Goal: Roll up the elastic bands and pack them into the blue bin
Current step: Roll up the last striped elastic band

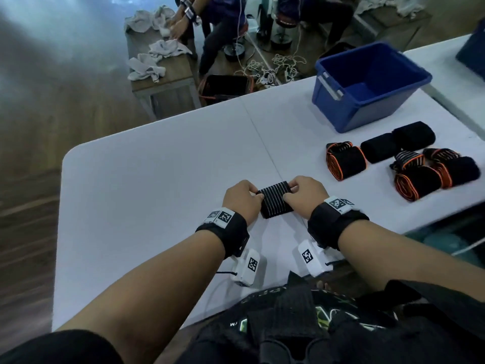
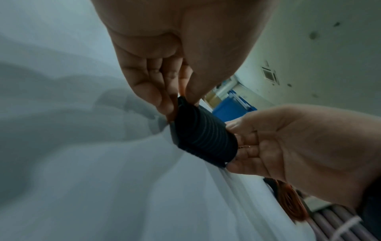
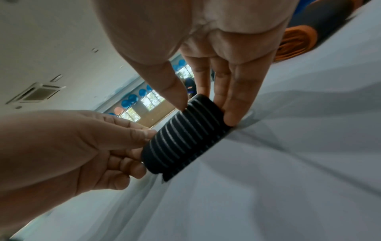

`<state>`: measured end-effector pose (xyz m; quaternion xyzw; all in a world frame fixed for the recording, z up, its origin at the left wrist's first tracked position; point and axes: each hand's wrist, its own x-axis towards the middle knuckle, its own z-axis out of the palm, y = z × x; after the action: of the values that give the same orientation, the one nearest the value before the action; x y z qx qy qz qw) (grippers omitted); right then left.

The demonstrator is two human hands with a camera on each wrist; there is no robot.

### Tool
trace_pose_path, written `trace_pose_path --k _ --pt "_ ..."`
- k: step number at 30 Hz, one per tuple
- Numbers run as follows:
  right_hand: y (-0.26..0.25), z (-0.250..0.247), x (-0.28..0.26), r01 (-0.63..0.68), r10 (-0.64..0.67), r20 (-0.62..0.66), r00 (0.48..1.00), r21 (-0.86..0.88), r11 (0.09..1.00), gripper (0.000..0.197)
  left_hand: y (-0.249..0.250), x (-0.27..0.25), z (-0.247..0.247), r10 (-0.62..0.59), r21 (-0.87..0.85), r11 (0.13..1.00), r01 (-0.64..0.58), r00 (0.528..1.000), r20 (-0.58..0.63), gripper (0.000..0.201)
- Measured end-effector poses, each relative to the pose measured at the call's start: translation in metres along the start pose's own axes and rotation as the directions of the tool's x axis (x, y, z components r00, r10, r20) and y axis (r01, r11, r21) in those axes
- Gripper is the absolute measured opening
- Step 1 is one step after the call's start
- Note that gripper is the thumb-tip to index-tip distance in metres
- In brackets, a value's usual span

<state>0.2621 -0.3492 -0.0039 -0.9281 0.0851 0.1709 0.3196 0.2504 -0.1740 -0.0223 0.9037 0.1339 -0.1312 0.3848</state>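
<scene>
A black elastic band with thin grey stripes (image 1: 275,199) lies rolled up on the white table (image 1: 157,179) in front of me. My left hand (image 1: 242,199) pinches its left end between thumb and fingers, and my right hand (image 1: 304,197) pinches its right end. The wrist views show the same roll (image 2: 204,138) (image 3: 185,138) resting on the tabletop with fingers curled at both ends. The blue bin (image 1: 367,82) stands open at the far right of the table, about an arm's length from the roll.
Several rolled black and orange-edged bands (image 1: 346,162) lie in a group on the table's right side, in front of the bin. Beyond the table's far edge are a wooden bench with white cloths (image 1: 157,56), cables on the floor and seated people.
</scene>
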Motion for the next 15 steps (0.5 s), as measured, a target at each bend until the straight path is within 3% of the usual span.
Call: trace_pose_path --k 5,9,12,15 --pt "0.055 -0.036 -0.032 -0.13 0.159 -0.166 0.973 0.174 0.976 0.043 0.052 -0.002 0.048 0.149 0.076 0.984 -0.162 0.978 0.148 0.012" --pt "0.102 -0.06 -0.053 -0.232 0.323 -0.328 0.888 0.287 0.929 0.035 0.09 -0.019 0.084 0.264 0.062 0.954 -0.294 0.92 0.288 0.031" --pt "0.126 -0.074 -0.062 -0.216 0.373 -0.396 0.839 0.387 0.896 0.031 0.108 -0.035 0.104 0.326 -0.033 0.942 -0.335 0.881 0.343 0.038" --pt "0.141 -0.085 -0.061 -0.177 0.344 -0.361 0.867 0.421 0.889 0.036 0.117 -0.042 0.116 0.335 -0.056 0.939 -0.339 0.868 0.366 0.046"
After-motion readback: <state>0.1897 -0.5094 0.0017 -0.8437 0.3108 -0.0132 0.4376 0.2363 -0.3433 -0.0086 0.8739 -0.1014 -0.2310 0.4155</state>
